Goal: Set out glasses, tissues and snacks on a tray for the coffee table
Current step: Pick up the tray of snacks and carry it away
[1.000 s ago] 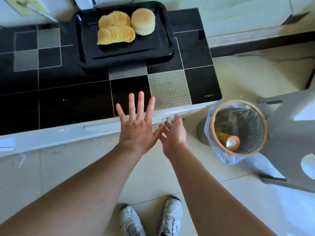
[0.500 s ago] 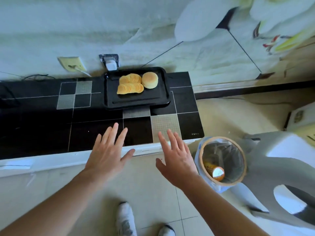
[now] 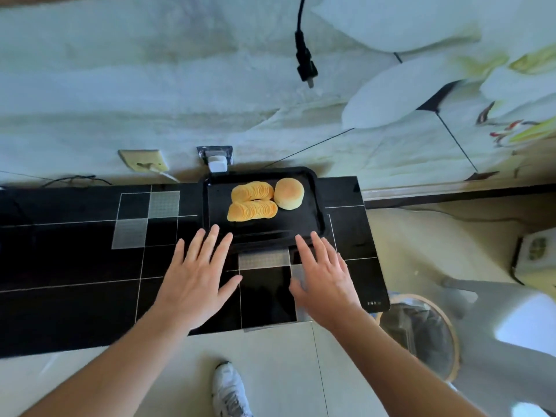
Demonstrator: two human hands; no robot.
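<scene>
tray: I'm seeing the shiny black rectangular plastic tray (image 3: 313,206) lying at 12 o'clock, long axis running 9 to 3
hands: left hand (image 3: 195,278) and right hand (image 3: 326,276) are both hovering flat-fingered, gripping nothing
nearer: I'm calling it even, both sets of fingertips are sitting just at the near rim

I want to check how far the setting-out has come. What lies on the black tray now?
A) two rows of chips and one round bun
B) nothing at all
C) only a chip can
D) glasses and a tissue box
A: the black tray holds two rows of chips and one round bun; no glasses or tissues are seen on it.
</scene>
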